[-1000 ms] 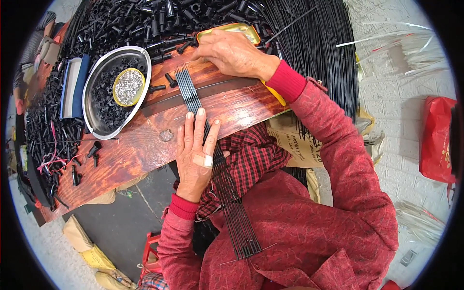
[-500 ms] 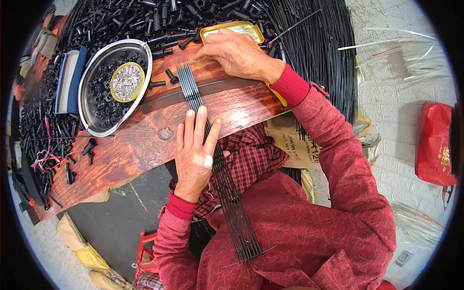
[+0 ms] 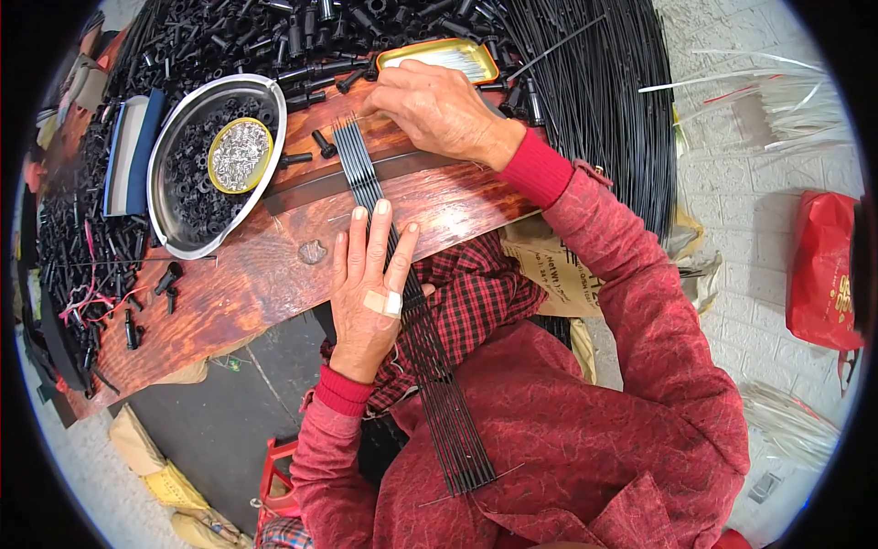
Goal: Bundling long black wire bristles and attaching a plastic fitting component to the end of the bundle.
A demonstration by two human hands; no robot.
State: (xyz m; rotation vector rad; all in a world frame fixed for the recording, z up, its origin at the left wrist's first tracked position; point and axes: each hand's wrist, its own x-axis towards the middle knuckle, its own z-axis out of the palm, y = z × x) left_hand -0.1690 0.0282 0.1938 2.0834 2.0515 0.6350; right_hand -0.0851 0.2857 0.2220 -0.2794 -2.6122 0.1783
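A flat row of thin black rods [image 3: 444,403], like umbrella ribs, runs from the wooden table [image 3: 242,288] down across my lap. Their upper ends are bare and thin, and lie side by side on the wood. My left hand [image 3: 368,284] rests flat on the row at the table's front edge, fingers stretched, two light plasters on its back. At the rods' upper ends my right hand [image 3: 434,112] has its fingertips pinched together. Whatever is between them is too small to make out. Just beyond it lies a yellow-rimmed tin [image 3: 480,59] with thin pale pieces inside.
A metal tray [image 3: 165,215] of small black parts stands at left, holding a round tin [image 3: 240,156] of tiny silvery pieces. Black tubular fittings [image 3: 302,37] are heaped at the back, beside long black rods [image 3: 613,110]. A blue-and-white box [image 3: 133,151] sits far left.
My right hand and forearm have shifted slightly left, uncovering more of the yellow-rimmed tin. The left hand and the row of rods stay put.
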